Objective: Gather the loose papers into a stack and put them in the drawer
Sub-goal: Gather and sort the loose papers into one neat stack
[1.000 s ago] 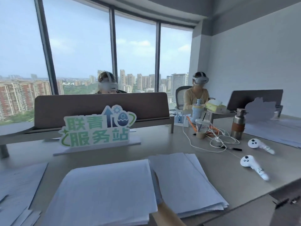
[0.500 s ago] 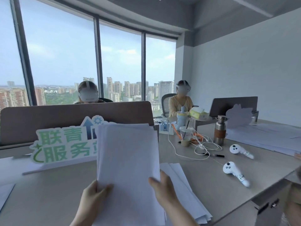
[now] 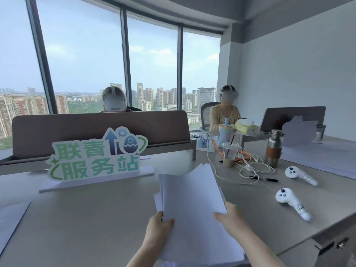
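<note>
A stack of white papers [image 3: 192, 199] is held above the grey desk [image 3: 96, 218] in front of me. My left hand [image 3: 159, 227] grips the stack's left edge, thumb on top. My right hand [image 3: 230, 215] holds its right edge. More white sheets [image 3: 202, 255] lie on the desk underneath the held stack. Another loose sheet [image 3: 11, 220] lies at the desk's left edge. A cabinet with a lock and handle [image 3: 333, 247] shows at the lower right; I cannot tell whether its drawer is open.
A green sign [image 3: 96, 157] stands mid-desk before a brown divider [image 3: 100, 130]. To the right lie two white controllers [image 3: 290, 201], cables [image 3: 250, 166], a plastic cup [image 3: 229, 154], a steel bottle [image 3: 273, 148] and more papers [image 3: 327, 158]. Two people sit behind the dividers.
The stack has moved right and tilted down from upright toward the sheets on the desk. Both hands keep hold of it. The camera has turned a little.
</note>
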Available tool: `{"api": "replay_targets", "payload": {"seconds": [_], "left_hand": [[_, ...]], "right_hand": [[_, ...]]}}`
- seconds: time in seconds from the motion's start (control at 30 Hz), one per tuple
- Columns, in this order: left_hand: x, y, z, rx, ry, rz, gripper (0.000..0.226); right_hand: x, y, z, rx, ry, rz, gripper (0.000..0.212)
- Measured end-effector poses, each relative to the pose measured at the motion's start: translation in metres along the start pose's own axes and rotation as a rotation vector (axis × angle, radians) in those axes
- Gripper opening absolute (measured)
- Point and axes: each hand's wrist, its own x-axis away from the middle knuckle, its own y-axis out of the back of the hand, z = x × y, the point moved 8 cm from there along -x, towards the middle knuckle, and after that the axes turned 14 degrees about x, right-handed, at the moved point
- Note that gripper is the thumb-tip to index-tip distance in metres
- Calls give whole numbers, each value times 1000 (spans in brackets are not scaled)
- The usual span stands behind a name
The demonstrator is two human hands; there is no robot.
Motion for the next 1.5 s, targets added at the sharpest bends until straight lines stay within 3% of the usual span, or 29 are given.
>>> {"api": "replay_targets", "payload": {"seconds": [0.23,0.47,0.57,0.73,1.03,1.3,1.5], "left_hand": [[-6,-7,19,-151,41,4,6],[-2,1,16,-229,29,-21,32],[0,12,19,-222,44,-61,58],[9,40,16,-222,19,-125,37],[50,144,-4,-208,-49,-286,20],[102,288,-14,-370,-99,-598,20],[146,387,-5,-406,-20,-750,25]], "right_hand": [[1,2,-9,149,-7,29,6],[8,10,-11,601,-120,-52,44],[14,12,5,729,-93,-139,53],[29,-13,46,698,50,-155,45],[78,-120,146,497,337,-53,41],[158,-234,240,424,610,123,39],[208,-296,292,430,737,241,41]]}}
